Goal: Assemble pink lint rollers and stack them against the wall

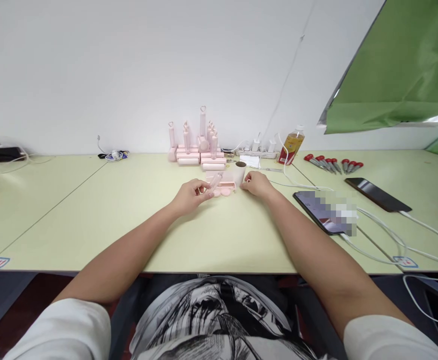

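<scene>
My left hand [192,196] pinches a clear, pale pink tube [215,181], held tilted above the table. Just right of the tube lies an opened pink case [229,187] with small round pink pieces [225,192] at its front edge. A white cup-like cylinder [239,172] with a dark opening stands behind the case. Against its right side, my right hand [255,183] has its fingers closed around something small, partly hidden, that I cannot make out. Behind the case, pink boxes [213,163] are stacked, with several upright pink tubes [203,121] around and on them.
A drink bottle [292,145] and power strip [260,153] stand near the wall. Several red-capped tools [331,164] lie at the right. Two phones [322,212] with white cables [378,220] lie near my right forearm. At far left is a dark device [5,154].
</scene>
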Action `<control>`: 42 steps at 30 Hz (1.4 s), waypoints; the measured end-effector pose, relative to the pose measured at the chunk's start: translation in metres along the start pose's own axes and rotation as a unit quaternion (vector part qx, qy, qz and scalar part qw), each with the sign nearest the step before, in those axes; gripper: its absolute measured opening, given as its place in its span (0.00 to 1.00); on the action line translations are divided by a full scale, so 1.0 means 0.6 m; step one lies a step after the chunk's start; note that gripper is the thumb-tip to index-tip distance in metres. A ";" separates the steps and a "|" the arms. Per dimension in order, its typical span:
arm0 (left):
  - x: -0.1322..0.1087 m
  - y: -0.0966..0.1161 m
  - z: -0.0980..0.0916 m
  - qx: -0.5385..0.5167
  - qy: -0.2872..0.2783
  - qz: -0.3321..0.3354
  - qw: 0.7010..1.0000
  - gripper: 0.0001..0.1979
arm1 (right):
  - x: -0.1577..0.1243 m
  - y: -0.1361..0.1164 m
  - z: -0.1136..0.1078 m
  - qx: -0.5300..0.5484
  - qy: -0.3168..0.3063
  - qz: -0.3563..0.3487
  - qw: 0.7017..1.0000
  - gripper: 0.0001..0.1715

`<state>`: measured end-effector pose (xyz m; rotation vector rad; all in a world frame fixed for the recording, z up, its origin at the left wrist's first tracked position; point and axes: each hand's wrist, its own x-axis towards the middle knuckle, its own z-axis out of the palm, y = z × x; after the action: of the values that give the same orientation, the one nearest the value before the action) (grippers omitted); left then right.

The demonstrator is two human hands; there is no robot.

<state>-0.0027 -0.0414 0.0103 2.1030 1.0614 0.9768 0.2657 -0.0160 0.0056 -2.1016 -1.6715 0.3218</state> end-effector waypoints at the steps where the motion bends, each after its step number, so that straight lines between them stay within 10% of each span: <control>1: 0.000 0.000 0.000 -0.004 0.001 -0.004 1.000 0.18 | 0.002 0.002 0.001 0.003 0.008 -0.008 1.000 0.15; 7: 0.000 0.000 0.000 -0.034 0.007 -0.025 0.999 0.20 | 0.006 0.014 -0.022 0.086 -0.012 -0.032 0.996 0.36; 11: -0.001 0.002 0.005 -0.062 0.015 -0.026 0.998 0.21 | -0.018 -0.016 -0.050 0.171 0.117 -0.082 0.975 0.21; 18: -0.010 0.027 0.033 -0.075 -0.021 0.007 0.997 0.22 | -0.099 -0.101 -0.044 0.350 -0.136 -0.273 0.886 0.17; 25: -0.013 0.018 0.028 -0.037 -0.023 -0.032 0.999 0.25 | -0.068 -0.058 -0.091 0.229 0.156 -0.158 0.948 0.12; 42: -0.005 0.000 0.017 -0.052 -0.016 -0.061 0.997 0.21 | -0.011 -0.026 -0.024 0.043 0.076 -0.063 0.994 0.14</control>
<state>0.0041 -0.0456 0.0035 1.9403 1.0869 0.9148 0.2570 -0.0225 0.0248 -1.8981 -1.6614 0.1873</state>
